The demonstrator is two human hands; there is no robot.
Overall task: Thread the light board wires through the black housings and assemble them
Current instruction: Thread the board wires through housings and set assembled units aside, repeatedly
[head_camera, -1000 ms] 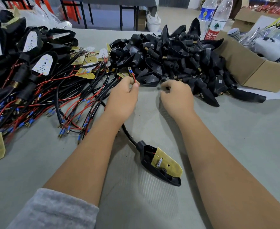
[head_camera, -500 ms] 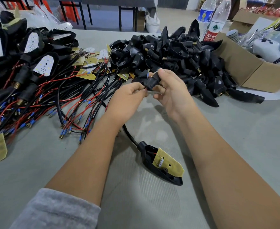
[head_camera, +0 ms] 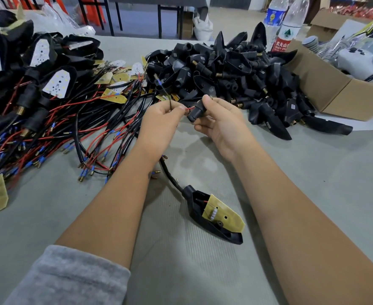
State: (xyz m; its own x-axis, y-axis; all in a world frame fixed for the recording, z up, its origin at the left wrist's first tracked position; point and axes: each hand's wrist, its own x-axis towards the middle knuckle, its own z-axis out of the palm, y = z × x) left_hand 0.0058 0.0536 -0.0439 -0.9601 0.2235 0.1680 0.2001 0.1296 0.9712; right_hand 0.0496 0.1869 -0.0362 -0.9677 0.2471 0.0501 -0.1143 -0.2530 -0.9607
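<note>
Finished black housings with white light boards [head_camera: 57, 83] crowd the grey worktop [head_camera: 313, 183] at left beside loose red-and-black wired boards [head_camera: 88, 137]. At centre, the left hand [head_camera: 161, 119] pinches thin wires [head_camera: 186, 108], feeding them toward a black plastic housing [head_camera: 195, 112] gripped by the right hand [head_camera: 221, 123]. Nearer, a threaded housing with a yellow board [head_camera: 221, 213] lies unseated. Many empty housings [head_camera: 236, 73] remain, heaped beside a brown cardboard box [head_camera: 326, 89] of indistinct items.
</note>
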